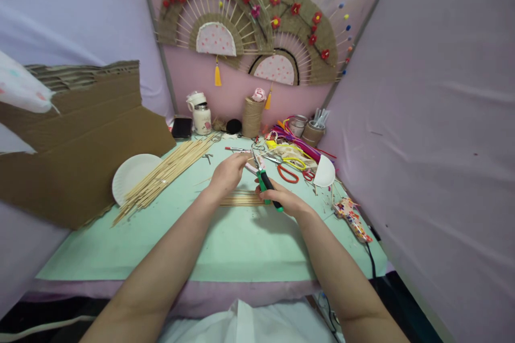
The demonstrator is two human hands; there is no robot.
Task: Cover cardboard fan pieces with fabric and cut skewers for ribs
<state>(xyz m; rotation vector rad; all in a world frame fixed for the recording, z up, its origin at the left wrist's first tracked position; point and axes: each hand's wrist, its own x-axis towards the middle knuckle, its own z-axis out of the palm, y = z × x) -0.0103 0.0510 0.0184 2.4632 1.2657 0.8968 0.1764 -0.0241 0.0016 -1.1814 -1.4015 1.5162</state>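
My right hand [287,198] is wrapped around a pair of pliers [265,181] with green and black handles, their metal jaws pointing away from me. Close to those jaws, my left hand [228,174] pinches a thin bamboo stick [250,158], mostly hidden by the fingers. The stick's end lies by the jaws; I cannot tell whether they touch it. Below both hands, a row of thin bamboo sticks [243,199] lies flat on the green tabletop [241,257]. A larger bundle of bamboo sticks [164,179] rests to the left, partly over a white paper plate [134,169].
Red-handled scissors [288,174] and yellow-handled scissors [295,163] lie right of the pliers among craft scraps. A patterned glue gun [353,220] with a cable is at the right edge. Brown cardboard [100,144] stands left. Two decorated fans [257,16] hang behind.
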